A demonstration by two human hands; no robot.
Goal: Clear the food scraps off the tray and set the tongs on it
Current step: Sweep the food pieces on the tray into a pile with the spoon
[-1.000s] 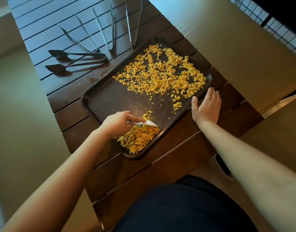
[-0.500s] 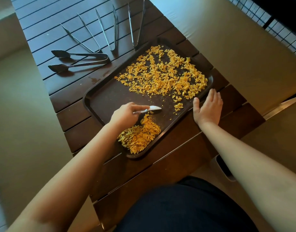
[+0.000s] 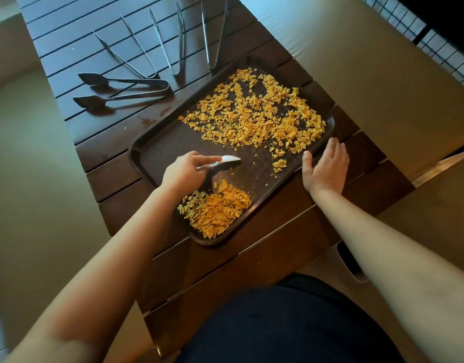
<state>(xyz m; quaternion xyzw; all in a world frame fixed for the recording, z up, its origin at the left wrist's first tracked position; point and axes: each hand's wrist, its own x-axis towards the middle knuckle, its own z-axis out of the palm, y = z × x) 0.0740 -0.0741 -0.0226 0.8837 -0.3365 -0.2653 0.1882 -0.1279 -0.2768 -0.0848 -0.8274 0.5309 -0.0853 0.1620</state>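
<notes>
- Mid-sweep, left hand [image 3: 182, 171] pinches a white scraper [image 3: 227, 160] above the tray [image 3: 157, 138]; a hard stroke could flick chip scraps [image 3: 254, 115] onto the worktop [image 3: 115, 176].
- Right hand [image 3: 325, 166], grip spread flat, steadies the rim; slipping frees the tray.
- Tongs [image 3: 121, 87] wait beyond it.

Dark slatted table [image 3: 100, 132]; beige floor [image 3: 34, 195]

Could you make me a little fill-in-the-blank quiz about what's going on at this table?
1. The left hand grips a white ____.
2. The right hand rests open on the ____ of the tray.
3. ____ pairs of tongs lie on the table, none on the tray.
4. The scraps are ____ in colour.

Answers: scraper; edge; Four; orange-yellow
</notes>
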